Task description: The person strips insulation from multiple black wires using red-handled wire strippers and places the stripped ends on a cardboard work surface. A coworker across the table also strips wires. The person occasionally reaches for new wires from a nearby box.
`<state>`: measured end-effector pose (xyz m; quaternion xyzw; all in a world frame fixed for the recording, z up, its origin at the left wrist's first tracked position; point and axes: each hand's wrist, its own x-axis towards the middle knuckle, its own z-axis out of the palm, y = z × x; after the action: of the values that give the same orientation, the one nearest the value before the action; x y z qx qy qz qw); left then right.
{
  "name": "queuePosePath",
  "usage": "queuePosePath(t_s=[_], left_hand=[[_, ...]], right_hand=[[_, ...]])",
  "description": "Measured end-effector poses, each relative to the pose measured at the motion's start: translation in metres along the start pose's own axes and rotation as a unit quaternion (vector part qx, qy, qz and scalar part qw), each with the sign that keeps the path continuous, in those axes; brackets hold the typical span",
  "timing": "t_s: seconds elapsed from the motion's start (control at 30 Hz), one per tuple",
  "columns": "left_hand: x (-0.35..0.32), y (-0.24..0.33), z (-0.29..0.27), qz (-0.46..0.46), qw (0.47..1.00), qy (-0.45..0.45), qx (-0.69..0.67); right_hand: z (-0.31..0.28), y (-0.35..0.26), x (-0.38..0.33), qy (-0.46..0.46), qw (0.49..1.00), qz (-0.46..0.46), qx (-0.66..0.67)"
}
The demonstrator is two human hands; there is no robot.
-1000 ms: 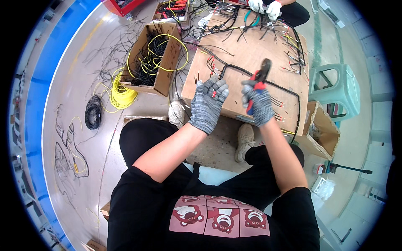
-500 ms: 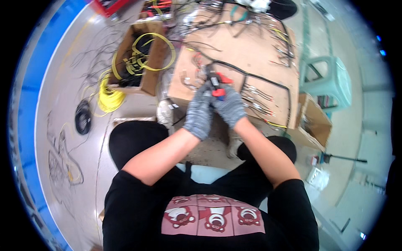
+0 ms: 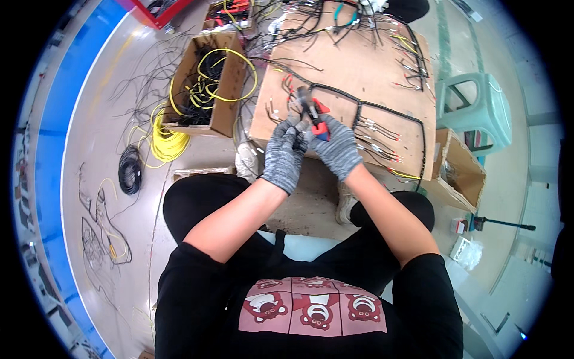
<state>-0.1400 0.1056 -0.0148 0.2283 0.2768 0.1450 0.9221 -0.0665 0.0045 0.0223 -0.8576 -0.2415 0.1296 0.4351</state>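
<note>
My right hand [image 3: 336, 148], in a grey knit glove, is closed round crimping pliers [image 3: 313, 112] with red, black and blue handles; their grey head points away from me. Close on its left, my left hand [image 3: 286, 152], gloved alike, has its fingers pinched together by the tool. What they hold is too small to make out; thin wires with red ends [image 3: 289, 84] lie just beyond. Both hands are over the near edge of a wooden board [image 3: 341, 60]. A black taped wire harness [image 3: 338, 91] lies on it, its branches ending in several short wires [image 3: 376, 143] at the right.
Left of the board stands a cardboard box [image 3: 222, 90] of black and yellow cable. Yellow [image 3: 167, 143] and black [image 3: 130, 170] coils lie on the floor. On the right are a pale green stool [image 3: 478, 107] and another cardboard box [image 3: 463, 173]. Teal-handled pliers [image 3: 345, 17] lie at the far edge.
My hands have moved slightly apart, and more of the pliers shows between them. The whole scene has shifted a little to the right in the picture.
</note>
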Motion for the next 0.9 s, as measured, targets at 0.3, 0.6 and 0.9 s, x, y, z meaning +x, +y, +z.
queuePosePath(t_s=[0.3, 0.6, 0.9], left_hand=[[0.038, 0.029, -0.045, 0.135, 0.955, 0.175, 0.196], [0.070, 0.043, -0.067, 0.153, 0.839, -0.005, 0.522], [0.055, 0.031, -0.044, 0.206, 0.885, 0.007, 0.418]], right_hand=[[-0.050, 0.021, 0.029, 0.021, 0.857, 0.129, 0.499], [-0.080, 0.032, 0.028, -0.016, 0.833, 0.127, 0.538], [-0.056, 0.027, 0.028, -0.019, 0.775, 0.179, 0.605]])
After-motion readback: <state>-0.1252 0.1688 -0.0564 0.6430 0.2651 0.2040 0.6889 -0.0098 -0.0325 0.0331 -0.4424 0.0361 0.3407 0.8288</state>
